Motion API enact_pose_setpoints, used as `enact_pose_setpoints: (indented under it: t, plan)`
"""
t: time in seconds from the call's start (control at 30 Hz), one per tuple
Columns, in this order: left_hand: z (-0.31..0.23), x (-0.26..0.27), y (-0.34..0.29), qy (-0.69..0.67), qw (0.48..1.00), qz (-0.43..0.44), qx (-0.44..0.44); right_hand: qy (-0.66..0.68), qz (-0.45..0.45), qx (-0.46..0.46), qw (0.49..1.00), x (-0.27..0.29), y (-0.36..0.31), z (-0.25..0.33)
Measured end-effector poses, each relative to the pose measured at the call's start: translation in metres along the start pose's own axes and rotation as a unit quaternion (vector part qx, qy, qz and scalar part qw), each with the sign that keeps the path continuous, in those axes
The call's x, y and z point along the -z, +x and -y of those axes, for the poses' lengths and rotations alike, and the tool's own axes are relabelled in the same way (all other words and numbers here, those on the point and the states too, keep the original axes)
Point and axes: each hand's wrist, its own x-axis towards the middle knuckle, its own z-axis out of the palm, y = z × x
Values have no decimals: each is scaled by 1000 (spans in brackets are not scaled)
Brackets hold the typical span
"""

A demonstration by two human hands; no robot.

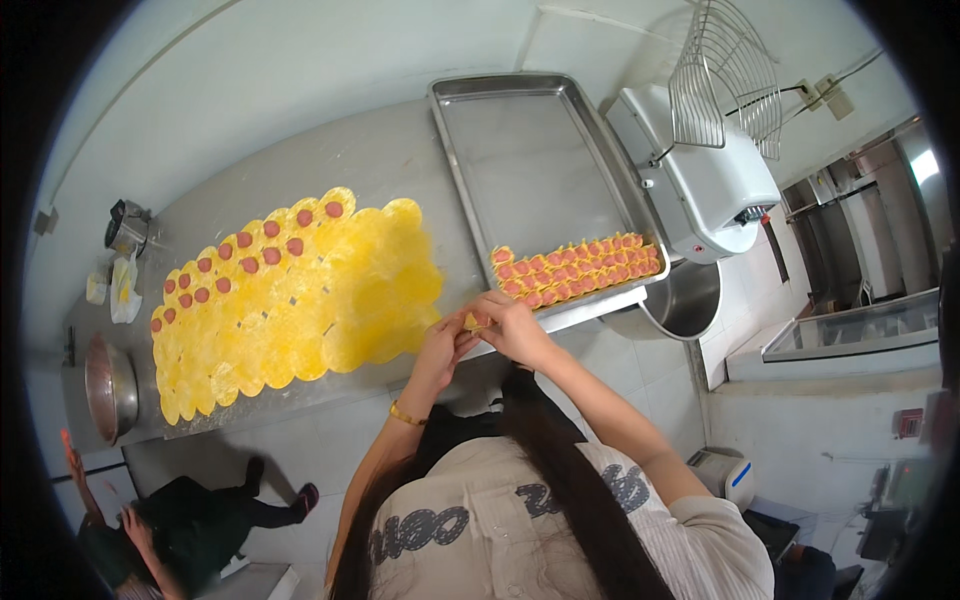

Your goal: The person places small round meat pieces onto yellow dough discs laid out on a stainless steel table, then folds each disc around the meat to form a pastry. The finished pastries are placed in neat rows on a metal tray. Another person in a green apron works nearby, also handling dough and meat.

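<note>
My left hand (442, 350) and my right hand (515, 330) meet at the table's front edge. Between them, both sets of fingers pinch a small dumpling (477, 321) with a yellow wrapper and pink filling; the fingers partly hide it. To the left lies a broad sheet of overlapping round yellow wrappers (290, 330), with several pink balls of filling (271, 229) along its far side. Just beyond my right hand, rows of open-topped dumplings (580, 270) fill the near end of a large metal tray (540, 160).
A white and grey machine (690, 180) with a wire guard (725, 85) stands right of the tray, a steel bowl (690, 300) below it. Another metal bowl (110, 390) sits at the table's left end. Another person (190, 530) is at the lower left.
</note>
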Motion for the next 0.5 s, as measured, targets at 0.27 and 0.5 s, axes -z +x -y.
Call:
enact_pose_setpoints:
  t: [0.27,0.5]
  plan:
    - [-9,-82,19,148,979,-64,-124,-55,-20,-77,995,216,24,-119]
    - [21,-144,23,133,973,-117,-151,-204,116,31,972,300,38,-223]
